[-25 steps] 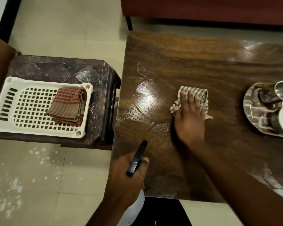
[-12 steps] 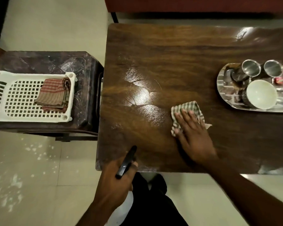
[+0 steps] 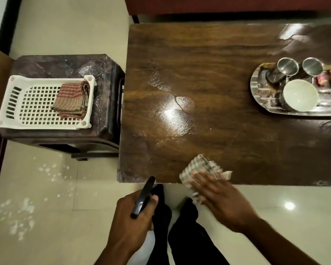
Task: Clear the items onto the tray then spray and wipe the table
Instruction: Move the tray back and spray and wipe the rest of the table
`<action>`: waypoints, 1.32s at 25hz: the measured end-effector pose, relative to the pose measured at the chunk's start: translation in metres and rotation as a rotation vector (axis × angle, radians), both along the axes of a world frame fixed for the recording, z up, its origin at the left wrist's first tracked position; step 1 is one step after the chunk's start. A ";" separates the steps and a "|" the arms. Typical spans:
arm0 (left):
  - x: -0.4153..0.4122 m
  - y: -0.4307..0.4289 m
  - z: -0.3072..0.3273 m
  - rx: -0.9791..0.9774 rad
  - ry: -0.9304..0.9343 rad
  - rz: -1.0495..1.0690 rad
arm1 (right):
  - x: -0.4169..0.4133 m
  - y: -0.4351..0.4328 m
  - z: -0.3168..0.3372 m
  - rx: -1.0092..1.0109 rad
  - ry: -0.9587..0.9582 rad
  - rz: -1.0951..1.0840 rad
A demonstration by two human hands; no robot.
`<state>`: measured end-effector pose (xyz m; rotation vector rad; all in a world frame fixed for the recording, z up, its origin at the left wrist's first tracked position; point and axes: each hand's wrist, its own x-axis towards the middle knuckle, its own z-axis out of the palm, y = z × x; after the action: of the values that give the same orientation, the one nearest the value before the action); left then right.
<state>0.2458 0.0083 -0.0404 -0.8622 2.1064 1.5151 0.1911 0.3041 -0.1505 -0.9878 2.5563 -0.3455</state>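
Nearest, off the near edge of the table (image 3: 227,142), the left hand (image 3: 130,222) is clenched round the spray bottle (image 3: 143,198), with its black head pointing up toward the table's near left corner. It is held idle and not aimed at the wood.

Just to its right, the right hand (image 3: 220,197) lies with its fingers (image 3: 199,175) flat and stretched out, pressing down on the checked cloth (image 3: 199,166). The picture is blurred here. The cloth now sits at the table's near edge, partly hanging past it, whereas a second ago it was under the same flat hand out near the table's middle. So one wiping stroke has been drawn back toward the person and looks to be at its end.

At the middle of the table, left of centre, a wet shiny patch (image 3: 177,116) remains, so I judge the wiping is unfinished and more passes are needed there.

Toward the table's far right stands the steel tray (image 3: 256,96), holding two tumblers (image 3: 287,66), a bowl (image 3: 299,97) and some small items. The clearing step therefore appears done.

Left of the table, a stool (image 3: 105,104) carries a white basket (image 3: 6,104) holding a folded cloth (image 3: 71,100).
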 end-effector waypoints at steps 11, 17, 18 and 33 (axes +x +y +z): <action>0.014 -0.028 -0.020 0.046 0.079 0.089 | 0.023 -0.148 0.006 -0.157 -0.053 -0.710; 0.021 -0.065 -0.020 0.011 0.077 0.054 | -0.042 -0.175 0.004 -0.065 -0.115 0.407; 0.023 -0.069 -0.022 0.038 0.068 0.064 | -0.060 -0.172 0.005 -0.048 -0.099 0.403; 0.029 -0.081 -0.029 0.028 0.137 0.161 | -0.071 -0.185 0.005 -0.013 -0.060 0.683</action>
<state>0.2745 -0.0728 -0.0698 -0.9634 2.1495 1.7266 0.1198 0.1193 -0.1456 -1.7282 2.0004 -0.1872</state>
